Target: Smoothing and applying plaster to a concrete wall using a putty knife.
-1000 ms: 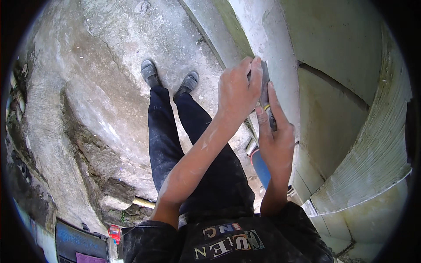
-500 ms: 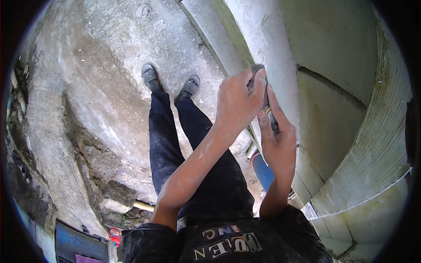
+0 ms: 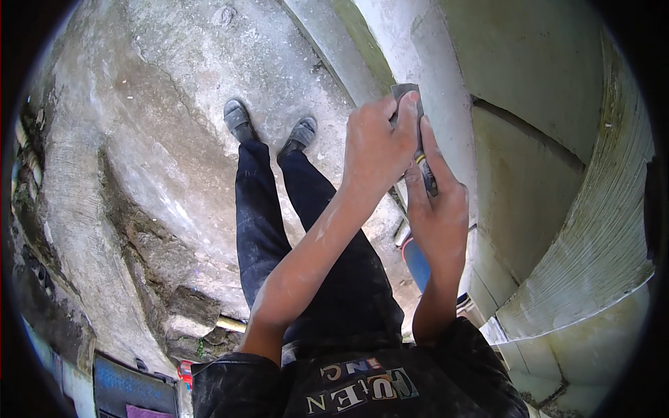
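My right hand (image 3: pixel 442 191) is wrapped round the dark handle of a putty knife (image 3: pixel 404 90), which has a yellow band. Fingers of my left hand (image 3: pixel 378 143) press on its flat grey blade, and the blade's far end shows past the fingertips. The tool lies against a pale, white-smeared ledge (image 3: pixel 435 63) that runs along the greenish wall. White dust covers both hands and forearms. Part of the blade is hidden under my left fingers.
A rough concrete floor (image 3: pixel 167 139) lies to the left, with my dusty shoes (image 3: pixel 240 120) on it. Below my right wrist is a blue container (image 3: pixel 416 263). The right-hand wall (image 3: pixel 529 188) has a dark crack. A broken stone edge (image 3: pixel 188 310) stands at lower left.
Both hands and the putty knife have slid slightly away from me along the ledge. More of the blade's far end shows now.
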The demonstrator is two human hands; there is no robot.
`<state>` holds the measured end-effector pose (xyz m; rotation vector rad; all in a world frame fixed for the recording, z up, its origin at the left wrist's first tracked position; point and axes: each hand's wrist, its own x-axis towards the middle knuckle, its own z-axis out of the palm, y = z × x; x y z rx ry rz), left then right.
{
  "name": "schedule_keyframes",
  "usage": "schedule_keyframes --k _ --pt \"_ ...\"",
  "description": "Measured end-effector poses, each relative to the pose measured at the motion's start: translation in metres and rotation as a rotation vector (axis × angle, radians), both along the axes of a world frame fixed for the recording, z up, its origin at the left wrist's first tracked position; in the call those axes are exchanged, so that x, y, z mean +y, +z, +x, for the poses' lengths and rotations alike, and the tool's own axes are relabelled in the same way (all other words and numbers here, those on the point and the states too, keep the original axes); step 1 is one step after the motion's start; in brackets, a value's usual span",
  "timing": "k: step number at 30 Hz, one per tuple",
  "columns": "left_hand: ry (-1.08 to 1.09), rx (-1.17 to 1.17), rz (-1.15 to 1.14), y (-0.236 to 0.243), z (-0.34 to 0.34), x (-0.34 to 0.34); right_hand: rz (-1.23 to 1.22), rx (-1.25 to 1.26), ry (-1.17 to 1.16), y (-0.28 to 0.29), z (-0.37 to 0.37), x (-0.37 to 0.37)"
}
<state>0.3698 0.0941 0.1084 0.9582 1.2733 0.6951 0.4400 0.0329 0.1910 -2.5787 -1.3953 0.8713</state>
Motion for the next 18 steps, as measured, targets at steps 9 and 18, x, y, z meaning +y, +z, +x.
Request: schedule_keyframes --k 9,18 --pt "0.024 -0.004 -0.023 -0.005 0.004 0.006 0.008 -0.067 0.010 0.002 -0.005 0.009" --pt "-0.031 -0.108 -0.125 0.005 0.000 -0.020 0.100 0.126 -0.018 -0.002 0.009 -0.009"
